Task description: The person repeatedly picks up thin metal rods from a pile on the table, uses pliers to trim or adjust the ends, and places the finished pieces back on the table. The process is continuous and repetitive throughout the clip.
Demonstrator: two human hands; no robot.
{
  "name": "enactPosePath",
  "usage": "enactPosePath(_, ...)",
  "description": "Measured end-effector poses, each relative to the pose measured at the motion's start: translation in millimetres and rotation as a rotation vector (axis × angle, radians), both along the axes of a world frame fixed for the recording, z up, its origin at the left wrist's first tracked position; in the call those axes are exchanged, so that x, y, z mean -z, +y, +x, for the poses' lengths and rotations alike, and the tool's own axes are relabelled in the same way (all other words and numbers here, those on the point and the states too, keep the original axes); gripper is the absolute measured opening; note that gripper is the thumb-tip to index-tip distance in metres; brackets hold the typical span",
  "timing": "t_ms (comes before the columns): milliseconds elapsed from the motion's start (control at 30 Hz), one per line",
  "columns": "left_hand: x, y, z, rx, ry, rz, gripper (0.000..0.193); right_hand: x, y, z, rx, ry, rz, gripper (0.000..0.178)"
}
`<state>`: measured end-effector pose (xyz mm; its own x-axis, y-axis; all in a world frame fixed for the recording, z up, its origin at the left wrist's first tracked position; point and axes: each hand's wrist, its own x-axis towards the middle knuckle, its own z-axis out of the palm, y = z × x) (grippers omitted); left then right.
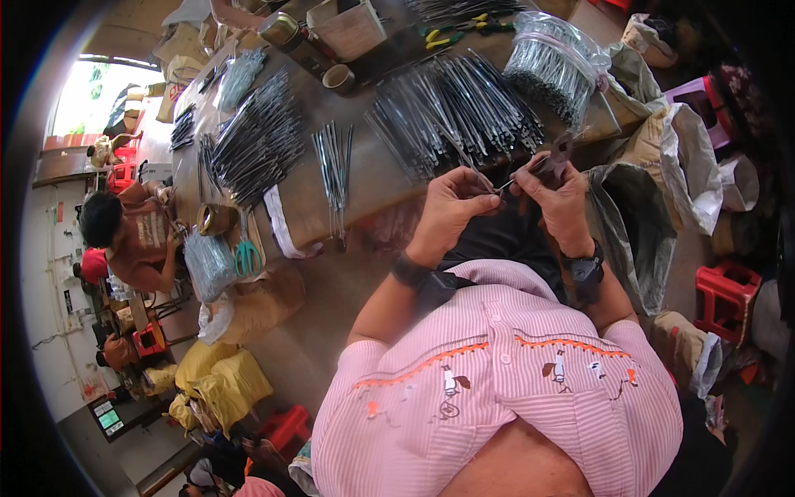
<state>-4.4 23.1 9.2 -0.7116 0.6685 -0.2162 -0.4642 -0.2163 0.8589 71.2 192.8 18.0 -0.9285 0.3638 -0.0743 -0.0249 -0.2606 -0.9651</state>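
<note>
Close in front of my body, at the table's near edge, both hands are raised with their fingertips almost meeting. My left hand pinches a thin metal wire between thumb and forefinger. My right hand grips a dark metal tool that looks like pliers; fingers cover most of it. The wire bridges the small gap between the hands. Just beyond them lies a wide spread of thin dark metal rods. A clear plastic bag of similar rods stands beyond my right hand.
More rods lie in a pile and a small fan on the table. At the back are a cup, a box and yellow-green pliers. Scissors hang left, near a co-worker. Sacks stand right.
</note>
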Motion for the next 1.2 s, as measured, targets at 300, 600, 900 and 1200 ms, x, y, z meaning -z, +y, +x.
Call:
enactPosePath(300, 7, -13, -3, 0.045, -0.035, -0.121, 0.017, 3, 12, -19, 0.225, 0.106, -0.008, 0.016)
enactPosePath(600, 7, -5, 3, 0.289, -0.096, -0.156, 0.023, 28, 23, -12, -0.049, -0.163, -0.179, 0.026)
enactPosePath(900, 2, 2, 7, 0.183, -0.246, 0.015, 0.015, 29, 19, -14, -0.056, -0.175, -0.209, 0.023)
enactPosePath(1200, 26, 10, 4, 0.073, -0.455, -0.065, 0.012, 27, 6, -10, -0.061, -0.07, -0.055, 0.019)
